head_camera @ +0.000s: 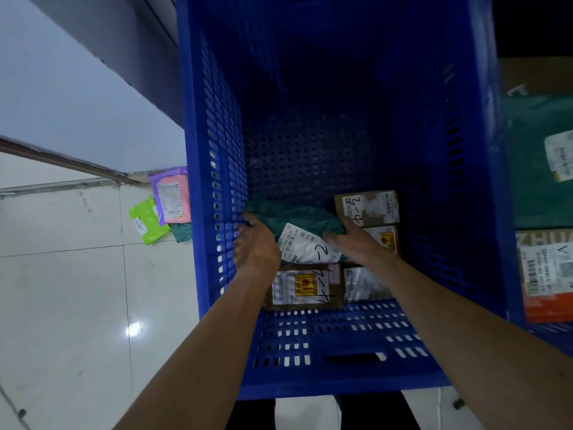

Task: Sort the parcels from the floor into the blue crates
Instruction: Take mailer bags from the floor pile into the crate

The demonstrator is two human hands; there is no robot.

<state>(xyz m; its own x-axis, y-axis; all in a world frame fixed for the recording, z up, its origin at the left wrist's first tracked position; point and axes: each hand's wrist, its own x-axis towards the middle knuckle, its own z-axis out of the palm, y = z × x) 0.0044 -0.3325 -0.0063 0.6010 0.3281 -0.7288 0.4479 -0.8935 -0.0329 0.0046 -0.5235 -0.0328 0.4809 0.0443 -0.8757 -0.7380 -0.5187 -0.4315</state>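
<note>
While in the blue crate (217,181), green parcel (297,217) atop brown boxes (369,207).

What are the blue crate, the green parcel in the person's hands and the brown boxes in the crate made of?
Blue crate: moulded hard plastic, slightly glossy, judging by its regular slotted walls. Green parcel: thin soft plastic film, probably a mailer bag; it wrinkles and sags. Brown boxes: likely matte cardboard, from their flat brown faces and square edges.

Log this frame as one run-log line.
left hand: grips green mailer | right hand: grips same mailer | where: inside blue crate, over cardboard boxes | floor: pink mailer, lime mailer unsorted
</note>
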